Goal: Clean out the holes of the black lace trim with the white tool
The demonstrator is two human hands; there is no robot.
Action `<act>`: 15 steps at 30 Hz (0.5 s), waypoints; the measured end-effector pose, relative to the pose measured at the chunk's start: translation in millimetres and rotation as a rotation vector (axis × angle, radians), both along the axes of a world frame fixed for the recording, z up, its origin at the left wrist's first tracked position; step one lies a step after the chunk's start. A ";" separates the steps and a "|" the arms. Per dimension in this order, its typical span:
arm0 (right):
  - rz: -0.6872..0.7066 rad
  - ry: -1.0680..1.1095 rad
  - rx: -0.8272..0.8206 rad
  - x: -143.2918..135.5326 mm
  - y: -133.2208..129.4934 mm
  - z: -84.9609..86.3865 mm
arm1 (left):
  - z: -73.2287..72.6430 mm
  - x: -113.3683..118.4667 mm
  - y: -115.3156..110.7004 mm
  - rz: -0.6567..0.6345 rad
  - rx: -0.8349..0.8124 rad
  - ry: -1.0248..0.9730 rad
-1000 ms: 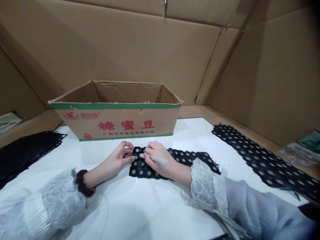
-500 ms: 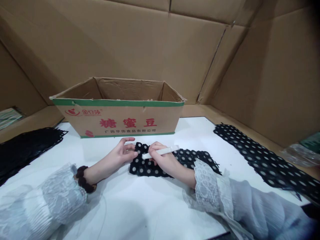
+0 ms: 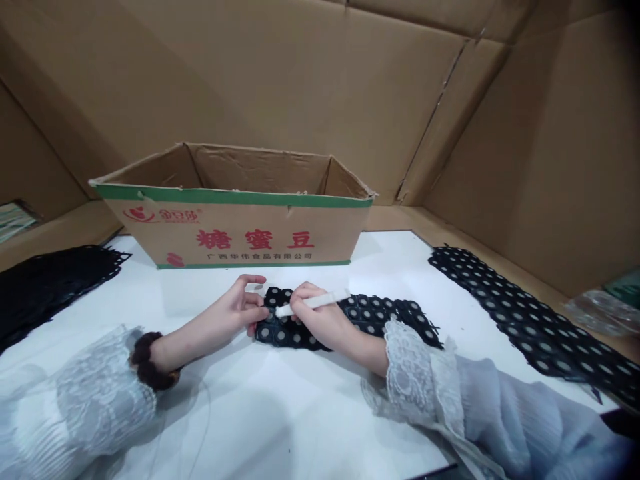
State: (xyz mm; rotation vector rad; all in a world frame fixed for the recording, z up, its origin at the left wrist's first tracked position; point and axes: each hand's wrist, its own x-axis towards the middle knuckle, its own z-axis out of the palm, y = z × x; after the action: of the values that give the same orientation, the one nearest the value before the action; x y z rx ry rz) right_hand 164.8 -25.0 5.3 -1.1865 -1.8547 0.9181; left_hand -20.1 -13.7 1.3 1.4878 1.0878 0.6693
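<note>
My right hand is closed around a slim white pen-shaped tool. The tool's tip points down-left onto a black sheet with rows of pale round dots, lying on the white tabletop. My left hand is at the sheet's left end, thumb and fingers pinching its edge, with the index finger held out above. My right hand and wrist cover the middle of the sheet, so the dots beneath are hidden.
An open cardboard box with a green rim and red lettering stands behind my hands. Black pieces are piled at the left. More dotted black sheets lie at the right, near clear plastic. Cardboard walls enclose the table.
The tool's tip and my right hand have shifted slightly left along the sheet. My left hand has moved a little left too, and the view has tilted slightly.
</note>
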 end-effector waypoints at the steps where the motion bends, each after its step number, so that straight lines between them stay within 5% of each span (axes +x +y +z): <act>1: 0.002 -0.002 -0.029 0.8 -0.2 0.3 | 1.7 1.1 -1.0 -0.002 0.007 0.011; 9: -0.008 0.065 -0.072 3.3 -0.3 -0.9 | 5.4 4.3 -5.0 -0.012 0.037 0.034; 15: 0.057 0.012 0.005 -0.1 -1.5 -7.2 | -1.5 10.5 -18.8 0.018 0.250 0.120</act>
State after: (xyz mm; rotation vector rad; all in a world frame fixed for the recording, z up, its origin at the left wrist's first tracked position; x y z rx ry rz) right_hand 164.6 -26.5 -1.9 -1.1276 -1.8886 0.9494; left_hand -9.6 -32.6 -0.2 1.7527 1.1408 0.7584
